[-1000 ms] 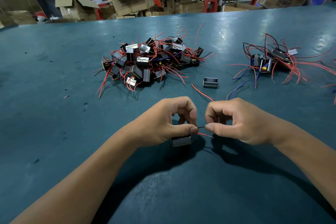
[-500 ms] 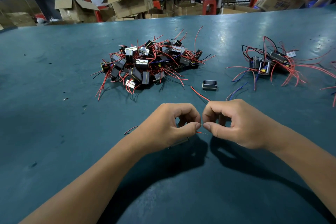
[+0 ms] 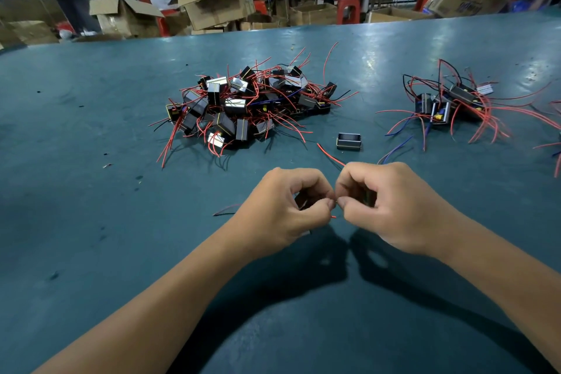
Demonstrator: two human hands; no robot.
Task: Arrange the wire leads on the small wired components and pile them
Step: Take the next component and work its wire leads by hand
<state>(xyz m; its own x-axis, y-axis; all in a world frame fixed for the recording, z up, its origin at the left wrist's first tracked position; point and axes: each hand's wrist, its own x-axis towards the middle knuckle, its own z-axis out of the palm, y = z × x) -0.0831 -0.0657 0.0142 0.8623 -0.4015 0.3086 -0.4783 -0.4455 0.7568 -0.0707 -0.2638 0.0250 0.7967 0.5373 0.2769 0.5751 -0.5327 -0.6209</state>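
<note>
One small black boxy wired component (image 3: 303, 200), light and rigid by the look of it, sits in the curled left hand (image 3: 282, 212) near the big heap of finished components (image 3: 243, 106), the right hand (image 3: 382, 203) pinching its thin, springy red lead (image 3: 331, 158), best held by the body.

A single wide-angle view looks from the person's head, forward and down across the teal surface (image 3: 91, 130). It sits close above the left hand (image 3: 285, 209) and right hand (image 3: 385, 206), which meet at frame centre; beyond them the far workshop is bent and perhaps blurred.
</note>
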